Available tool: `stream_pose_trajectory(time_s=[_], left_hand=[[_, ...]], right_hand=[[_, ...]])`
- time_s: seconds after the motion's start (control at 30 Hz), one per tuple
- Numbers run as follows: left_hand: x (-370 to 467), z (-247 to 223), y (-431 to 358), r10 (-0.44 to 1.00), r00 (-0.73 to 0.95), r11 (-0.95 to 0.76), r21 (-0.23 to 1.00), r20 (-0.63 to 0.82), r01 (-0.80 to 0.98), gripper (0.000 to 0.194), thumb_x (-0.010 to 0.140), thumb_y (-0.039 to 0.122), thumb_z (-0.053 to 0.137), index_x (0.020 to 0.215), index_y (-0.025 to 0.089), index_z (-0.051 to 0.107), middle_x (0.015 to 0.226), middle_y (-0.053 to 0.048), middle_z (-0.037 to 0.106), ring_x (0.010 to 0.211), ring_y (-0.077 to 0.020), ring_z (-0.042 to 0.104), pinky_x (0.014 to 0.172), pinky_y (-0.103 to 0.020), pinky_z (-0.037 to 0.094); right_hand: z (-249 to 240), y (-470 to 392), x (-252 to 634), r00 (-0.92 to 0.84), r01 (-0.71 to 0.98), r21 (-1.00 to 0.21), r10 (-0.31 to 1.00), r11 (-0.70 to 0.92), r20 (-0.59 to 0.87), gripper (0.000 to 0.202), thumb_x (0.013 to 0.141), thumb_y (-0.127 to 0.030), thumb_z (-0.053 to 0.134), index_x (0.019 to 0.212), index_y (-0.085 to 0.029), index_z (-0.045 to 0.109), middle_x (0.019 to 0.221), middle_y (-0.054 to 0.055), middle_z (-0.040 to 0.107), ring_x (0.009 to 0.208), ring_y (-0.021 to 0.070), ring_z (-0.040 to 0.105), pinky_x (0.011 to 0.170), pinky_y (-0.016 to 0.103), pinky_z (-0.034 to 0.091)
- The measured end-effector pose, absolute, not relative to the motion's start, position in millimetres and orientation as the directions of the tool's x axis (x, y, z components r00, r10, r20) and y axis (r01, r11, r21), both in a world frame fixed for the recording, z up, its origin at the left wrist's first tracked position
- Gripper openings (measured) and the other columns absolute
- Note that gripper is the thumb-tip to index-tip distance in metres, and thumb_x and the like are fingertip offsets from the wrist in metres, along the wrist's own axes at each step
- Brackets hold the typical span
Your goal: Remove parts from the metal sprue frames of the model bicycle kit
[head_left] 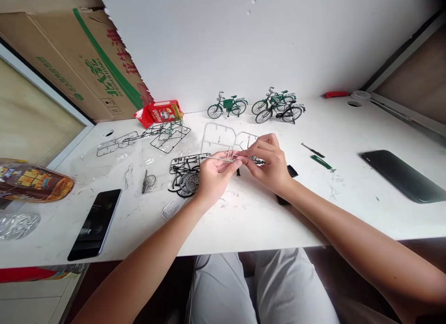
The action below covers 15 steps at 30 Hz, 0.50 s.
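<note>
My left hand (216, 175) is closed, its thumb and fingers pinching a thin light grey plastic sprue (227, 159). From the right, my right hand (268, 162) grips the same piece between thumb and fingertips. The fingers hide small details there. Just behind the hands shows a light grey looped sprue frame (219, 143); whether it joins the held piece I cannot tell. Black model bicycle wheels (191, 182) and a black sprue (186, 162) lie beside my left hand. Under my right wrist is a dark object (283, 199), partly covered.
Behind stand a green model bicycle (228, 105) and a black one (280, 114) near another green one. A red box (166, 111), dark sprues (170, 135) and a phone (95, 224) are leftward. Rightward lie a screwdriver (313, 150), green pieces (321, 162) and a dark case (406, 175).
</note>
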<state>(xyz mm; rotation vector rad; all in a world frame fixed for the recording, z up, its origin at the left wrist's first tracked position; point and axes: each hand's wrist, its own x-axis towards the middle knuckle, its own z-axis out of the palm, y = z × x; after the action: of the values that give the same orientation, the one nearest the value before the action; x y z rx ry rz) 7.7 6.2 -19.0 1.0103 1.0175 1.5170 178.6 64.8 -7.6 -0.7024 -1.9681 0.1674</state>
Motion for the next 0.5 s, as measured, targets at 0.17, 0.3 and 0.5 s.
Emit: stream_pose_trajectory(time_s=[0.17, 0.3, 0.5], left_hand=[[8.5, -20.7, 8.7, 0.984, -0.136, -0.156, 0.932, 0.116, -0.329, 0.049, 0.081, 0.048, 0.092, 0.111, 0.012, 0.076, 0.113, -0.016, 0.084, 0.097, -0.0247, 0.081, 0.097, -0.044, 0.066], [8.1, -18.5, 8.5, 0.984, -0.15, -0.146, 0.926, 0.099, -0.347, 0.059, 0.08, 0.046, 0.092, 0.125, 0.012, 0.076, 0.126, -0.017, 0.081, 0.101, -0.0251, 0.08, 0.097, -0.043, 0.067], [7.3, -23.5, 9.5, 0.987, -0.136, -0.132, 0.929, 0.09, -0.346, 0.055, 0.086, 0.038, 0.087, 0.134, 0.012, 0.075, 0.141, -0.018, 0.074, 0.117, -0.0287, 0.077, 0.099, -0.042, 0.067]], right_hand=[[-8.4, 66.6, 181.1, -0.36, 0.438, -0.319, 0.489, 0.84, 0.795, 0.009, 0.099, -0.025, 0.076, 0.099, -0.027, 0.085, 0.073, 0.003, 0.074, 0.099, 0.0287, 0.063, 0.088, 0.045, 0.045], [-11.1, 68.3, 181.4, -0.383, 0.471, -0.28, 0.48, 0.837, 0.789, 0.01, 0.099, -0.027, 0.076, 0.102, -0.028, 0.085, 0.076, 0.004, 0.074, 0.1, 0.0285, 0.064, 0.087, 0.044, 0.042], [-11.0, 67.0, 179.1, -0.442, 0.439, -0.31, 0.503, 0.843, 0.742, 0.015, 0.101, -0.025, 0.071, 0.106, -0.027, 0.085, 0.082, 0.006, 0.076, 0.103, 0.03, 0.062, 0.089, 0.047, 0.046]])
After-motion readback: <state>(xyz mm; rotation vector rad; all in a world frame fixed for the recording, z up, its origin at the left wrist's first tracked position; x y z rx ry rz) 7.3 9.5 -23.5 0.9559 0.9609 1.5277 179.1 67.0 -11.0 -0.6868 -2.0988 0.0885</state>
